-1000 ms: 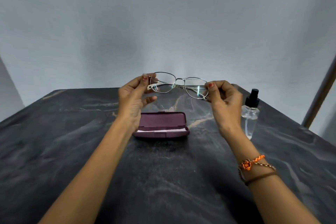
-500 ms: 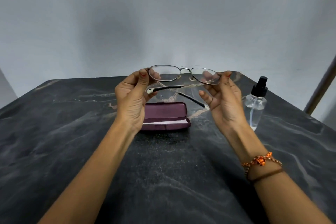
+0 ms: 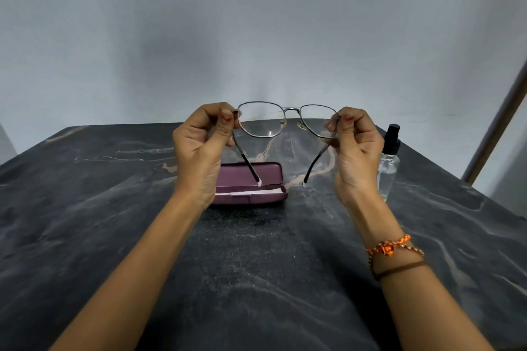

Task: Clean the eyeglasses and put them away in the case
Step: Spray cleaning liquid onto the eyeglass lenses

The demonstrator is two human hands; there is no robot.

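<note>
Eyeglasses (image 3: pixel 288 122) held in air above far middle of table (image 3: pixel 256 279), temples unfolded, tips pointing down toward camera. Left hand (image 3: pixel 201 145) pinches left hinge, right hand (image 3: pixel 355 148) pinches right hinge. Maroon case (image 3: pixel 251 183) lies open on table under left temple tip, white cloth inside. Spray bottle (image 3: pixel 389 162) upright near right edge, just behind right hand.
</note>
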